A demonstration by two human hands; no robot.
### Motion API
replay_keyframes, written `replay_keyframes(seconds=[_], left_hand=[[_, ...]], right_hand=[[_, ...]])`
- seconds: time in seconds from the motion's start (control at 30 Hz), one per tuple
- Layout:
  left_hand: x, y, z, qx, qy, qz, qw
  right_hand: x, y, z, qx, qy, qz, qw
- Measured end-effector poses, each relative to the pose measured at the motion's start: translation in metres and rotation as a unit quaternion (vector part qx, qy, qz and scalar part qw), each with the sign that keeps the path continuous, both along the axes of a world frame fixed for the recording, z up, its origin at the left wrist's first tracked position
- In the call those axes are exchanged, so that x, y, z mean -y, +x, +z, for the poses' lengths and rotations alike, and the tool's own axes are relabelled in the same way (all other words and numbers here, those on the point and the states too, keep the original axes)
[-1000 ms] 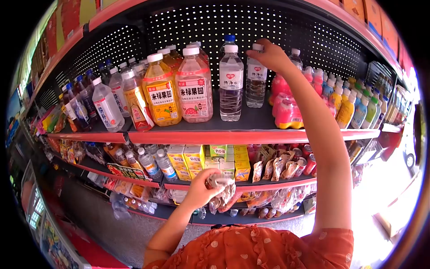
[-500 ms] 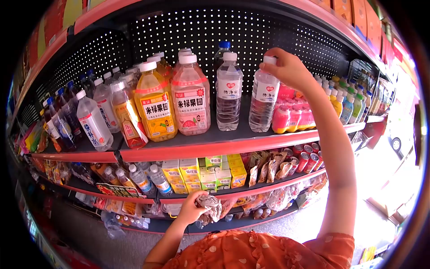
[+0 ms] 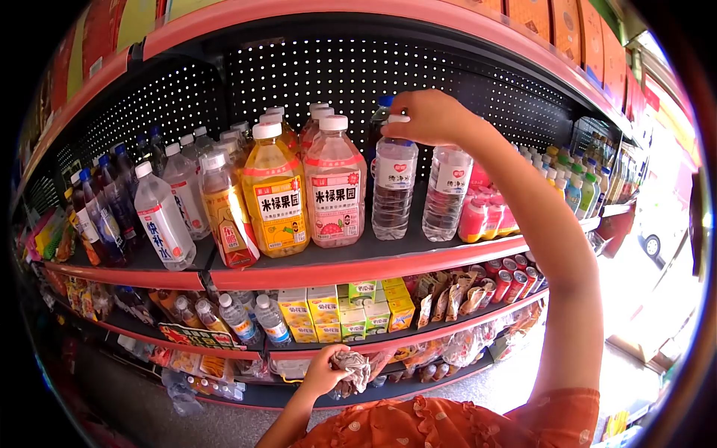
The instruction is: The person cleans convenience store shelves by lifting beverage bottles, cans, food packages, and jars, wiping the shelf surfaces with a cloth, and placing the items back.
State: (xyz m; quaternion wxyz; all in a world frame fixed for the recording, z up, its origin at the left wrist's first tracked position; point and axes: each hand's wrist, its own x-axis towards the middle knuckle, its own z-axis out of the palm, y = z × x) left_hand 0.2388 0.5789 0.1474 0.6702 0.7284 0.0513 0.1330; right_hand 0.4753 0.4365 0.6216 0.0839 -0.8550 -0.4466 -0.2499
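Note:
My right hand (image 3: pixel 429 119) reaches up to the shelf with its fingers closed round the cap of a clear water bottle (image 3: pixel 393 190), which stands upright. Just right of it is a matching water bottle (image 3: pixel 447 196), its top partly behind my forearm. Down low, my left hand (image 3: pixel 324 371) grips a crumpled greyish-brown cloth (image 3: pixel 352 370) in front of the lower shelves. Left of the water bottles stand a large pink drink bottle (image 3: pixel 334 190) and a large yellow drink bottle (image 3: pixel 275 198). A dark bottle with a blue cap (image 3: pixel 379 119) is partly hidden behind my right hand.
The upper shelf edge (image 3: pixel 336 270) is red. Small pink bottles (image 3: pixel 485 218) stand right of the water, and white-capped bottles (image 3: pixel 164 220) at the left. Drink cartons (image 3: pixel 325 308) and red cans (image 3: pixel 509 284) fill the shelf below. Orange boxes (image 3: pixel 567 33) sit overhead.
My right hand has moved left from the cap of the right water bottle to the cap of the left one. The left hand still holds the cloth. The view has shifted slightly.

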Motion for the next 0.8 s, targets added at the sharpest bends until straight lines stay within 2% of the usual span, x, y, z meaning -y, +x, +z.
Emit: replay_keyframes(seconds=[0.13, 0.17, 0.3, 0.4, 0.43, 0.53, 0.6, 0.7, 0.8], left_hand=[[-0.009, -0.005, -0.01, -0.01, 0.026, 0.02, 0.999], [-0.011, -0.006, -0.012, 0.009, 0.074, 0.019, 0.997], [-0.015, -0.004, -0.009, 0.001, 0.054, 0.023, 0.998], [-0.013, -0.003, -0.006, -0.002, 0.019, 0.023, 1.0], [-0.01, -0.004, -0.002, -0.016, -0.025, 0.025, 0.999], [-0.005, -0.009, 0.015, -0.02, -0.011, 0.025, 0.999], [-0.007, -0.01, 0.011, -0.017, -0.018, 0.029, 0.999], [-0.012, -0.011, -0.003, -0.015, -0.028, 0.041, 0.999], [-0.014, -0.012, -0.006, -0.013, -0.034, 0.05, 0.998]], right_hand=[[0.004, 0.002, 0.0, -0.007, 0.024, -0.006, 1.0], [0.005, 0.005, 0.0, -0.009, 0.032, -0.007, 0.999], [0.005, 0.026, -0.003, 0.003, 0.101, -0.017, 0.995], [0.006, 0.035, 0.009, -0.052, 0.103, -0.031, 0.993], [0.006, 0.037, 0.015, -0.069, 0.085, -0.043, 0.993], [0.006, 0.048, 0.031, -0.099, 0.035, -0.067, 0.992], [0.005, 0.06, 0.038, -0.092, 0.014, -0.066, 0.994], [0.003, 0.072, 0.043, -0.142, 0.059, -0.065, 0.986], [0.007, 0.07, 0.046, -0.161, 0.019, -0.086, 0.983]])
